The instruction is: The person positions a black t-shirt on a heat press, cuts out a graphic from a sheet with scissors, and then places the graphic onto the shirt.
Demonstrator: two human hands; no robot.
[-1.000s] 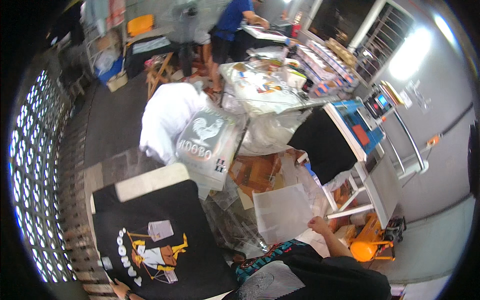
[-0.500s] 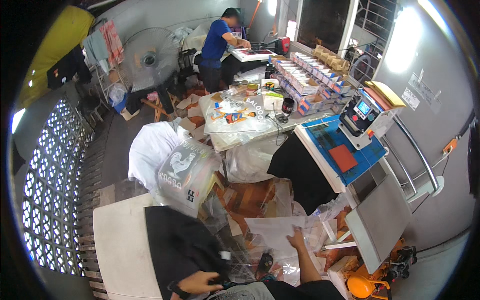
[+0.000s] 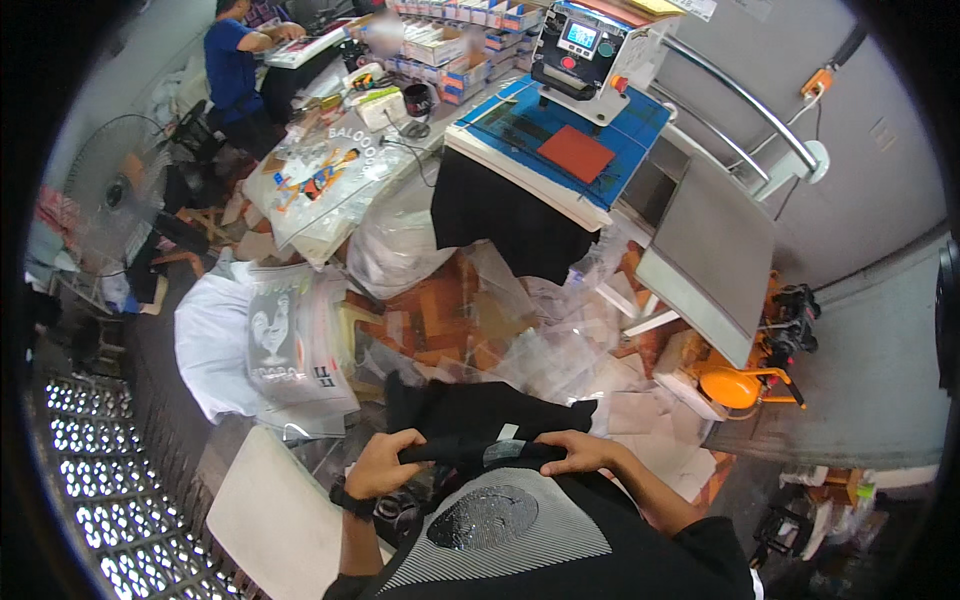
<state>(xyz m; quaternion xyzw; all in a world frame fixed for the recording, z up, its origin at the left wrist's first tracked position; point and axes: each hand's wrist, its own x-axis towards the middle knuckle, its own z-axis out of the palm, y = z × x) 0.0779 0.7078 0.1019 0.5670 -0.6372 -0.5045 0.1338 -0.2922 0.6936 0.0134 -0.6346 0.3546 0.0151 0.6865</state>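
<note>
Both my hands hold a black t-shirt [image 3: 480,415] by its upper edge, close in front of my chest. My left hand [image 3: 385,463] grips the left side of that edge and my right hand [image 3: 578,452] grips the right side, with a small white neck label between them. The shirt hangs folded over my fingers. A dark watch sits on my left wrist. Below the hands is my own black top with a grey striped print [image 3: 500,540].
A heat press [image 3: 560,150] with a blue platen and a black cloth stands ahead. Clear plastic bags [image 3: 520,340] and a stack of bagged printed shirts [image 3: 290,345] lie on the floor. A white board [image 3: 270,500] is at lower left. A person in blue [image 3: 235,75] works far back; a fan [image 3: 110,200] stands left.
The view has swung from the white board and floor toward the heat press. The black shirt has come up off the board, and both hands have closed on its upper edge.
</note>
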